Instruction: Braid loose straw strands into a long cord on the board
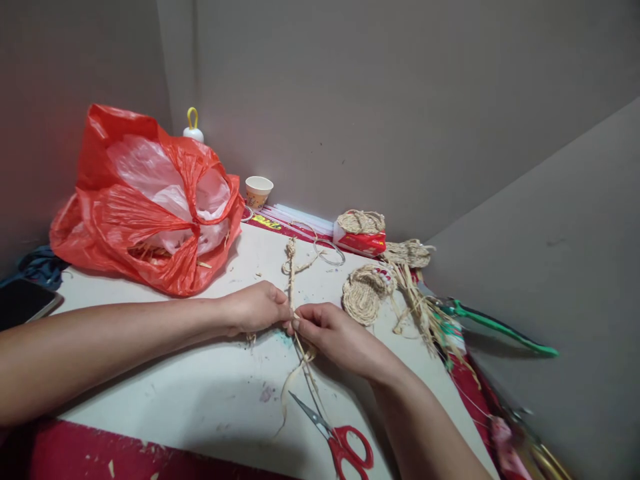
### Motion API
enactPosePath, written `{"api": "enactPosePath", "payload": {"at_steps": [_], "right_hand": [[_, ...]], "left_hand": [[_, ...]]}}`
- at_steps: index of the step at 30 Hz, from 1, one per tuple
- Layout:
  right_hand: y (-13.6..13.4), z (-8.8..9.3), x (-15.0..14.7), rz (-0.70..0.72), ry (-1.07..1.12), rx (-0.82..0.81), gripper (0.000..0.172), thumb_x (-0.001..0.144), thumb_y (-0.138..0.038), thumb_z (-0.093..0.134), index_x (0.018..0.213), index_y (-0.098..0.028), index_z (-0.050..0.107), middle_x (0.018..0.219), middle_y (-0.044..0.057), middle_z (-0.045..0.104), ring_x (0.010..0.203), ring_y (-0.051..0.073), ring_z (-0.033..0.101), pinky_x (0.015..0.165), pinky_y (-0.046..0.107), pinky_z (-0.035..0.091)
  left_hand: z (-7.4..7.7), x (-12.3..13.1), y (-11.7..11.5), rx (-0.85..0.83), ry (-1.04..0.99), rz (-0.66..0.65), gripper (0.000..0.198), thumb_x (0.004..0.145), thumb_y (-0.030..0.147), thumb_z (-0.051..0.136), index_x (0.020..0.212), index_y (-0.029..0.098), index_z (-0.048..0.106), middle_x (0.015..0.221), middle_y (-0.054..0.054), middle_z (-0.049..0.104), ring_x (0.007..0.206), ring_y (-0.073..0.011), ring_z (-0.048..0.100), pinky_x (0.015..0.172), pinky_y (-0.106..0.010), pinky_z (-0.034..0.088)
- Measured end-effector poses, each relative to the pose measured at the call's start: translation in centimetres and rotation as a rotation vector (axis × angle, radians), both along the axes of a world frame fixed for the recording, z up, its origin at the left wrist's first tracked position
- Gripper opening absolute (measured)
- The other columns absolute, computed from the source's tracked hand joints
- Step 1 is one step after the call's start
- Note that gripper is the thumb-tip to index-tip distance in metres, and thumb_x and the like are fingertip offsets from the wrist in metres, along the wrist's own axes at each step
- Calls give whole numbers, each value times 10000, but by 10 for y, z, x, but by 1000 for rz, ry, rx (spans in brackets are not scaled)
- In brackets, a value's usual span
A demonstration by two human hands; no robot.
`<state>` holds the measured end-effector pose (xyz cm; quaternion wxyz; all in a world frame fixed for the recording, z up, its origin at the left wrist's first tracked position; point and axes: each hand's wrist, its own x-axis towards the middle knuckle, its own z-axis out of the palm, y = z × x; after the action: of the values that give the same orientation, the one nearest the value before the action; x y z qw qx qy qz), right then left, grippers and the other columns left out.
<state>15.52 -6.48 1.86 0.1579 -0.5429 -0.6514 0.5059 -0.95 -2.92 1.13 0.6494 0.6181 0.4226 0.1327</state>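
Observation:
My left hand and my right hand meet over the white board, both pinching a pale braided straw cord. The braid runs away from me, with a knotted, looped far end lying on the board. Loose straw strands hang from below my fingers towards me; the exact grip point is hidden by the fingertips. Close to these strands lie red-handled scissors, blades partly apart. To the right of my right hand rests a small woven straw slipper with reddish beads on its strap.
A red plastic bag holding straw fills the back left. Behind stand a paper cup, white sticks, a wire ring and a red packet under a woven piece. Straw bundles and green-handled pliers lie right; a phone left.

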Motion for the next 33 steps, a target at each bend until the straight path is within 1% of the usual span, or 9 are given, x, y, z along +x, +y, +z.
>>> {"api": "enactPosePath", "payload": {"at_steps": [7, 15, 19, 22, 24, 26, 30, 31, 33], "right_hand": [[-4, 17, 7, -25, -237, 113, 251, 777, -268, 479, 556, -157, 522, 495, -22, 457, 484, 96, 374, 465, 224, 270], [-18, 16, -19, -78, -114, -99, 256, 809, -236, 381, 629, -176, 554, 443, -12, 545, 373, 90, 386, 421, 216, 291], [-23, 6, -27, -67, -330, 130, 268, 781, -180, 384, 554, -173, 527, 522, 45, 592, 476, 119, 476, 493, 238, 301], [-28, 4, -31, -52, -544, 332, 240, 788, -200, 418, 584, -172, 542, 595, 82, 606, 509, 135, 460, 508, 267, 254], [-35, 9, -34, -2, -603, 349, 230, 784, -190, 430, 582, -173, 537, 585, 79, 591, 488, 127, 425, 500, 275, 230], [-44, 21, -34, 137, -528, 249, 225, 771, -180, 458, 554, -173, 517, 545, 46, 557, 463, 108, 392, 480, 264, 225], [-51, 53, -21, 423, -140, -74, 212, 768, -267, 555, 579, -171, 552, 508, -14, 499, 453, 82, 388, 444, 217, 276], [-48, 58, -15, 389, -72, -115, 237, 786, -314, 550, 600, -169, 571, 507, -16, 497, 444, 80, 392, 435, 212, 289], [-36, 57, -3, 130, 4, -55, 320, 822, -400, 503, 629, -161, 590, 513, -6, 510, 409, 76, 391, 406, 212, 296]], "left_hand": [[-5, 3, -1, 59, 16, 56, 172, 685, 275, 510, 557, 170, 464, 425, 79, 342, 386, -53, 245, 387, -205, 176], [-3, 0, -3, -19, -121, 75, 153, 684, 267, 528, 584, 154, 506, 437, 75, 374, 394, -47, 272, 407, -204, 180], [2, -1, -6, -129, -172, 103, 265, 713, 337, 549, 539, 173, 434, 384, 93, 288, 342, -38, 194, 364, -216, 125], [2, -1, -8, -152, -188, 122, 260, 698, 328, 579, 541, 171, 444, 376, 93, 298, 332, -35, 199, 351, -216, 119], [1, -1, -8, -152, -184, 134, 200, 672, 297, 606, 576, 156, 502, 378, 89, 340, 329, -33, 220, 349, -211, 127], [1, -3, -7, -153, -190, 129, 163, 661, 281, 617, 607, 145, 544, 382, 85, 368, 325, -31, 230, 345, -208, 128], [1, -6, -4, -163, -228, 79, 180, 679, 314, 613, 642, 143, 571, 380, 90, 350, 321, -35, 220, 334, -208, 123], [1, -7, -4, -165, -239, 72, 186, 681, 321, 613, 645, 144, 571, 382, 91, 347, 323, -36, 218, 332, -208, 125], [0, -8, -3, -162, -257, 67, 185, 679, 322, 618, 652, 145, 569, 386, 92, 344, 330, -39, 217, 333, -208, 132]]}}
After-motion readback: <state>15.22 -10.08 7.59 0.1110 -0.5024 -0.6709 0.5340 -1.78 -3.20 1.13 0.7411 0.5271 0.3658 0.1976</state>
